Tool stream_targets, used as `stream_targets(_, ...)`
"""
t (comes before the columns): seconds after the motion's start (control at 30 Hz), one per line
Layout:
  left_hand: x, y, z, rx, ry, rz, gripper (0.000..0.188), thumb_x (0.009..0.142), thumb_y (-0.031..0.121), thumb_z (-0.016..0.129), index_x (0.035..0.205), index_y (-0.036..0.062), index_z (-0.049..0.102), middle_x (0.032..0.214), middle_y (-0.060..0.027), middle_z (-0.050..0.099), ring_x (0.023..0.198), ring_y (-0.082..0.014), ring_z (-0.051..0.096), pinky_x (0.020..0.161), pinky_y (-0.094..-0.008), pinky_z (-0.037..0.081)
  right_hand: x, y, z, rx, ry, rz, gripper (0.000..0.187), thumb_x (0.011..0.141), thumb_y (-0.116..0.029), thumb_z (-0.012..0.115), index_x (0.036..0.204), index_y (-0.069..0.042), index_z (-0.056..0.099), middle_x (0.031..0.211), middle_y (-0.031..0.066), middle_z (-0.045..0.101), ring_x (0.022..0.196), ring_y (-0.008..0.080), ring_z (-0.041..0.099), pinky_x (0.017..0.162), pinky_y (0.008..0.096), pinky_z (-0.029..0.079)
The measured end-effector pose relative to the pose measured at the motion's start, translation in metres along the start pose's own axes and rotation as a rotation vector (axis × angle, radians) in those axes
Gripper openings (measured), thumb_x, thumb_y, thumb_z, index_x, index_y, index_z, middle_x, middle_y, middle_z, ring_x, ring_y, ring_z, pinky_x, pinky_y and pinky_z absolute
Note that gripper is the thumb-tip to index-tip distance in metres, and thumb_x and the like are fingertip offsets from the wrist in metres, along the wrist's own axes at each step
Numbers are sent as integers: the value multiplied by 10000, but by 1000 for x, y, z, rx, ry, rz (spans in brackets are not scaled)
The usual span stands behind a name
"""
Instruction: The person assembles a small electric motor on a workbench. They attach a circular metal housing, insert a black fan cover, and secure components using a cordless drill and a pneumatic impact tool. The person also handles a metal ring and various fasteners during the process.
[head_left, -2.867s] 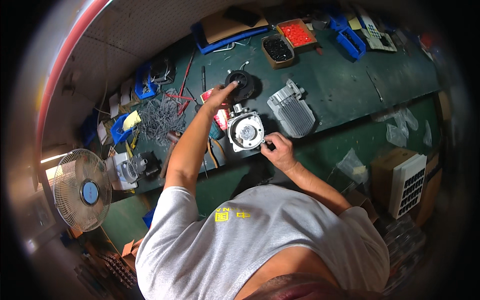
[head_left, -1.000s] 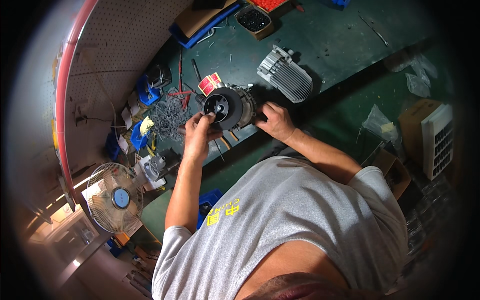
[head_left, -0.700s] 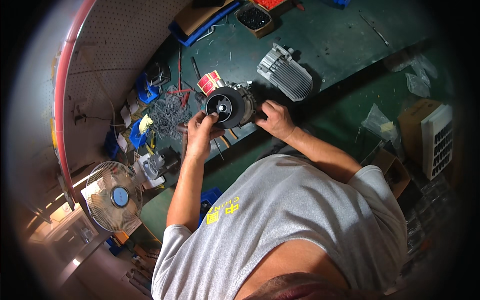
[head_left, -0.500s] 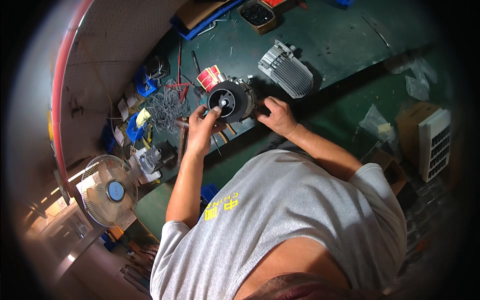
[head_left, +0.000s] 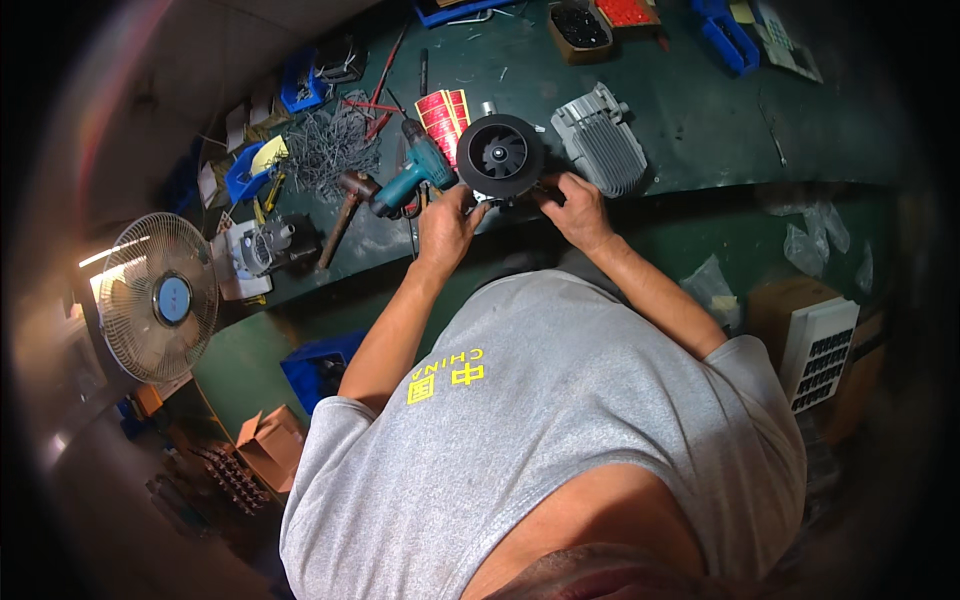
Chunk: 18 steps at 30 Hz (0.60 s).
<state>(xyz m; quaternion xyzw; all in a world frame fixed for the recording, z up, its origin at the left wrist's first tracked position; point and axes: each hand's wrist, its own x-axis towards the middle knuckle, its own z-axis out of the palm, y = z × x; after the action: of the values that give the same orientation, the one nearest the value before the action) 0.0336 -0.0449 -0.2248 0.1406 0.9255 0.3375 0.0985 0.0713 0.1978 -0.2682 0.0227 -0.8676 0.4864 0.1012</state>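
Observation:
A round blower (head_left: 499,158) with a black rim and finned wheel sits at the bench's near edge, its open face up. My left hand (head_left: 447,230) is closed at its lower left edge, fingertips partly hidden under the rim. On the opposite side my right hand (head_left: 580,212) pinches its lower right edge. To the left lies a teal cordless drill (head_left: 418,174), close to my left hand. Red and yellow label sheets (head_left: 441,118) lie behind the drill. A grey finned motor housing (head_left: 602,140) rests to the right of the blower.
Left on the green bench (head_left: 690,130) are a hammer (head_left: 346,208), a pile of grey wires (head_left: 330,145) and blue bins (head_left: 244,175). Boxes of black parts (head_left: 580,26) and red parts (head_left: 627,12) stand at the back. A fan (head_left: 160,297) is at far left.
The blower has turned from tilted toward the left to face up. My left hand has moved from its face to its lower edge. The whole view has shifted, uncovering the drill.

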Motion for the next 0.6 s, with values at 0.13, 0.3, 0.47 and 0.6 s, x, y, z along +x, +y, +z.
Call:
stream_targets(0.13,-1,-8,6,27,63,82,238,864,188,787,1006,34,674,900,-197,705,829,-422,680,692,-488,539,-3,8,2,-61,-34,-17,191,833,-73,731,994,-8,652,913,187,682,853,411,671,726,459,546)
stream_targets(0.3,-5,-18,13,52,113,122,217,871,192,781,977,37,671,884,-201,695,848,-413,682,695,-480,531,1,-1,4,-97,-13,-75,191,845,-66,720,1005,3,641,932,195,686,865,424,665,743,478,540)
stream_targets(0.47,-9,-28,12,-53,177,153,304,858,233,778,1076,38,696,945,-195,717,893,-401,695,745,-469,549,3,2,0,-22,-29,68,194,866,-83,737,1022,9,669,903,148,702,824,277,695,712,371,540)
stream_targets(0.6,-1,-24,1,-315,260,-25,375,857,236,756,1146,3,704,1032,-191,733,950,-335,725,800,-419,564,16,-3,-1,292,81,431,206,950,-125,713,1089,25,685,919,61,697,839,82,628,747,251,508)
